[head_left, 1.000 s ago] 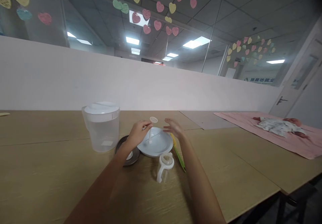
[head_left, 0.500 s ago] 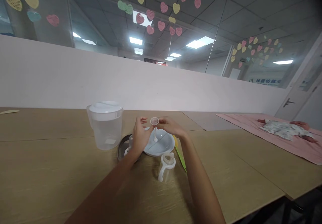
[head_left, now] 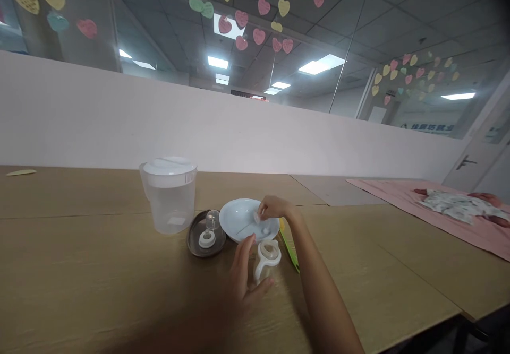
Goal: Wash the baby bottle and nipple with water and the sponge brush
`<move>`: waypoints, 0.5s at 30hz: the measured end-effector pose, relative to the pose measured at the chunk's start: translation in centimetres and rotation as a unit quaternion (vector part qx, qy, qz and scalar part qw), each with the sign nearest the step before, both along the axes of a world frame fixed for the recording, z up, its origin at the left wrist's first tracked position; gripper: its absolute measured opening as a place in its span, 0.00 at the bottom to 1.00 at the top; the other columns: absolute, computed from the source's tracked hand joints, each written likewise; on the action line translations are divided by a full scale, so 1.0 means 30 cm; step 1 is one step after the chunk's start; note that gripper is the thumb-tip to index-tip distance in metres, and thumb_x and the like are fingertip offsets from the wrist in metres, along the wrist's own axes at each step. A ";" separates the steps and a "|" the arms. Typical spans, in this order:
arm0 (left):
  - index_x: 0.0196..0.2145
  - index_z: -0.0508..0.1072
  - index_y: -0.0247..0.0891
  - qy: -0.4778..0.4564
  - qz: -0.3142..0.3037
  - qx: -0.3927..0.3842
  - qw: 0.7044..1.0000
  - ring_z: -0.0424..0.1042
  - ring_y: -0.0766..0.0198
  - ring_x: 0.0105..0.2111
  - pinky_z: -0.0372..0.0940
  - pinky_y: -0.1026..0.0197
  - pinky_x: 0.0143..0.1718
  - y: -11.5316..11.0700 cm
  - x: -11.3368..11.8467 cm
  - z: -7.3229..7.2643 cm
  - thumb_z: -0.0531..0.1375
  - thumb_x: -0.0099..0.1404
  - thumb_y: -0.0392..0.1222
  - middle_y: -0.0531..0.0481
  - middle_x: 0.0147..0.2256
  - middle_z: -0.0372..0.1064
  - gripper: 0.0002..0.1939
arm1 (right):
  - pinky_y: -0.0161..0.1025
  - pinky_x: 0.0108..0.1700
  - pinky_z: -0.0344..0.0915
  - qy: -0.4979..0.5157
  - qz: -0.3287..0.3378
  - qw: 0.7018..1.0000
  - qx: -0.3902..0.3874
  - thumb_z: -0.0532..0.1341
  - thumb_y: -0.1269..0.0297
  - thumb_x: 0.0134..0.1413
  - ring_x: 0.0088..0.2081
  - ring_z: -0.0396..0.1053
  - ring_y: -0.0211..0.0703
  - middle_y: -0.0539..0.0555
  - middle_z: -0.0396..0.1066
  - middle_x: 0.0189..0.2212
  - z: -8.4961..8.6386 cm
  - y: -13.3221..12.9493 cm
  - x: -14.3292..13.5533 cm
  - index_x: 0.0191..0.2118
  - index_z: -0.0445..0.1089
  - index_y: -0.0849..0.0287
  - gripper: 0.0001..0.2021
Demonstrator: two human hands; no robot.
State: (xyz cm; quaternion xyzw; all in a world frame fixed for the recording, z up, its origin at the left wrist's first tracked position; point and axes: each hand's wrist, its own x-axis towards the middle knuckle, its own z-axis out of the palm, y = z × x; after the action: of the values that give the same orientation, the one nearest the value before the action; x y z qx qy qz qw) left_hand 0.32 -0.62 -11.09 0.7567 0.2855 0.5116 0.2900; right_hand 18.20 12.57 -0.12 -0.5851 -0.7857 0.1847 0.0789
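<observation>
My left hand (head_left: 246,277) is open, thumb and fingers spread at the left side of a clear bottle with a white handled collar (head_left: 268,256); whether it touches is unclear. Over the right part of a white bowl (head_left: 235,216), my right hand (head_left: 271,208) is closed on a small clear piece (head_left: 257,216), partly hidden by the fingers. A small white object (head_left: 265,231) lies in the bowl. Left of the bowl, a metal dish (head_left: 195,243) holds a white ring (head_left: 207,239) and a clear dome cap (head_left: 212,219).
A lidded clear pitcher (head_left: 172,200) stands at the back left. A green-handled brush (head_left: 291,250) lies right of the bowl, partly behind my right forearm. At the far right, a doll in patterned clothing (head_left: 450,205) lies on a pink cloth (head_left: 398,195).
My hands have parted. The left has moved down to the bottle and opened; the right has lowered the clear piece into the bowl area. The metal dish is now uncovered.
</observation>
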 end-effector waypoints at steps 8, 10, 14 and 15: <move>0.62 0.49 0.53 0.027 -0.041 -0.116 0.992 0.58 0.48 0.59 0.57 0.45 0.59 -0.001 0.007 0.016 0.64 0.53 0.39 0.47 0.60 0.56 0.43 | 0.30 0.26 0.61 0.019 0.012 0.998 -0.063 0.64 0.78 0.28 0.22 0.64 0.35 0.46 0.66 0.13 -0.122 0.044 -0.082 0.20 0.75 0.60 0.07; 0.63 0.47 0.50 0.033 -0.036 -0.142 0.989 0.59 0.49 0.58 0.57 0.46 0.58 0.006 0.011 0.010 0.63 0.53 0.36 0.45 0.60 0.57 0.44 | 0.29 0.26 0.61 0.052 0.024 0.996 -0.066 0.62 0.75 0.36 0.22 0.65 0.33 0.46 0.69 0.17 -0.122 0.041 -0.089 0.26 0.76 0.60 0.07; 0.60 0.54 0.45 0.040 -0.042 -0.161 0.985 0.61 0.51 0.57 0.57 0.46 0.57 0.015 0.021 0.019 0.60 0.53 0.34 0.44 0.58 0.59 0.37 | 0.27 0.23 0.60 0.153 -0.002 0.988 0.004 0.56 0.73 0.47 0.24 0.65 0.33 0.50 0.71 0.22 -0.054 0.015 -0.074 0.32 0.72 0.63 0.07; 0.58 0.57 0.44 0.038 -0.046 -0.156 0.986 0.62 0.51 0.56 0.57 0.46 0.57 0.016 0.023 0.023 0.60 0.53 0.33 0.45 0.57 0.61 0.34 | 0.26 0.22 0.59 0.188 -0.010 0.982 0.029 0.56 0.72 0.49 0.24 0.65 0.33 0.51 0.71 0.22 -0.027 0.001 -0.069 0.31 0.70 0.63 0.06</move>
State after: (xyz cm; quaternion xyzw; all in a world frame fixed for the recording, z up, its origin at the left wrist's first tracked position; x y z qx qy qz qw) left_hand 1.00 -0.15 -10.38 0.7335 0.3378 0.4175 0.4166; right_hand 16.14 12.61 -0.94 -0.5450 -0.7561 0.2677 0.2442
